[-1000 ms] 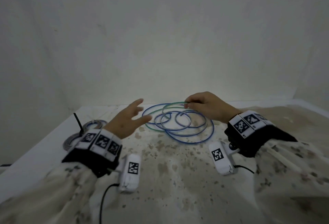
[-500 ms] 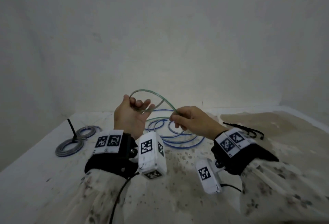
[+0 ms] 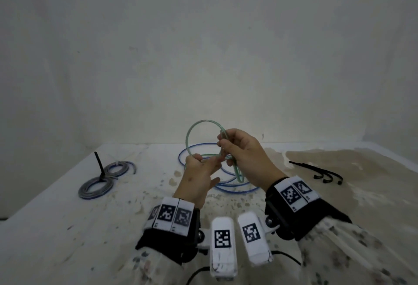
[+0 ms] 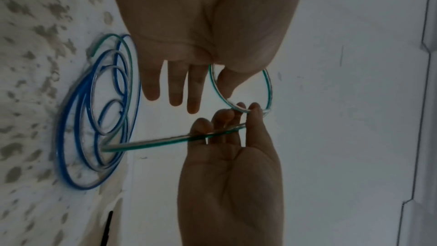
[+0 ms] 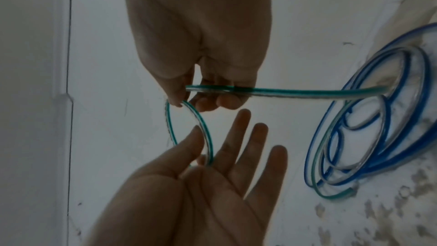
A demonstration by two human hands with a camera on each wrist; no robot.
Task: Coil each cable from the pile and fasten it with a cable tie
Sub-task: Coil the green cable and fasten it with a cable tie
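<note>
Both hands were raised above the bench (image 3: 67,205) with the green cable (image 3: 192,130) between them, first loop formed and standing upright. The left hand (image 3: 199,176) pinched the base of the loop between thumb and index finger; its other three fingers (image 4: 175,89) were spread straight and held nothing. The right hand (image 3: 244,155) had thumb and fingertips closed on the loop's far side, with the trailing length running across its fingers down to the pile.

The rest of the green cable lay on the bench, threaded through the blue cable (image 3: 237,188) loops just behind the hands.

Risks, judged from this:
- The green tail crossed inside the blue loops, so pulling more length would likely drag or snag the blue cable and tangle the pile.
- The left grip was only a two-finger pinch; the cable looked springy, so the loop might pop open when the right hand let go to fetch the next turn.
- Uneven loop size was likely if the right hand fed slack under tension.

Two tied coils (image 3: 96,186) sat at the left, one with a black tie tail sticking up. Spare cable ties (image 3: 316,170) lay to the right, well apart from the hands, so reaching one would mean one hand holding the coil alone.
</note>
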